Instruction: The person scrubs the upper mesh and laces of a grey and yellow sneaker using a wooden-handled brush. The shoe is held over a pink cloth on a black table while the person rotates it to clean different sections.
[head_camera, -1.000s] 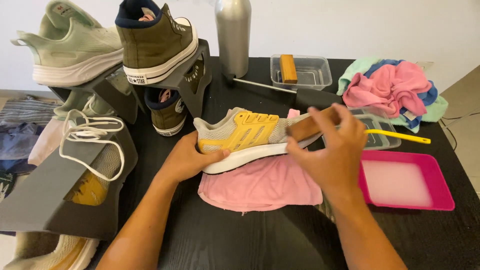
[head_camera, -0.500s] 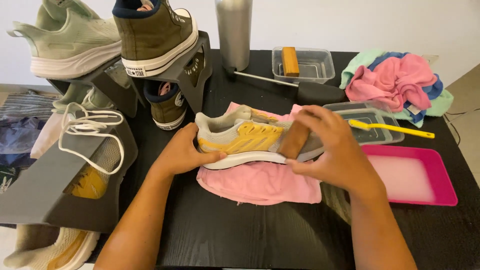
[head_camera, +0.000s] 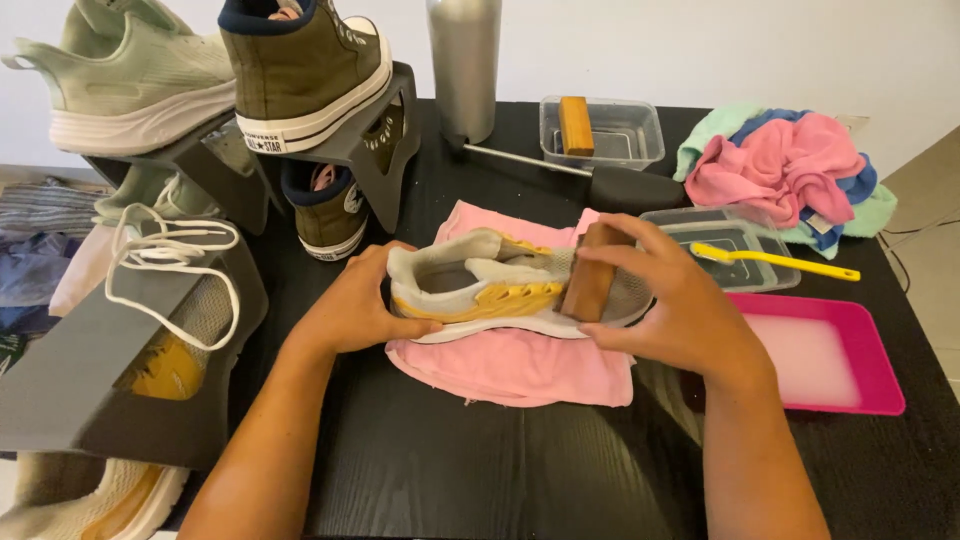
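2 hands grip: left hand (head_camera: 352, 308) clasps sneaker (head_camera: 500, 290) heel, right hand (head_camera: 672, 300) clamps wooden brush (head_camera: 590, 282).

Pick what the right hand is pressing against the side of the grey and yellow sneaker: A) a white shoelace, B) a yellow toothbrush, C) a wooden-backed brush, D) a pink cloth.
C: the right hand grips a wooden-backed brush against the grey and yellow sneaker, which the left hand steadies at the heel; the yellow toothbrush lies untouched across a clear plastic tray.
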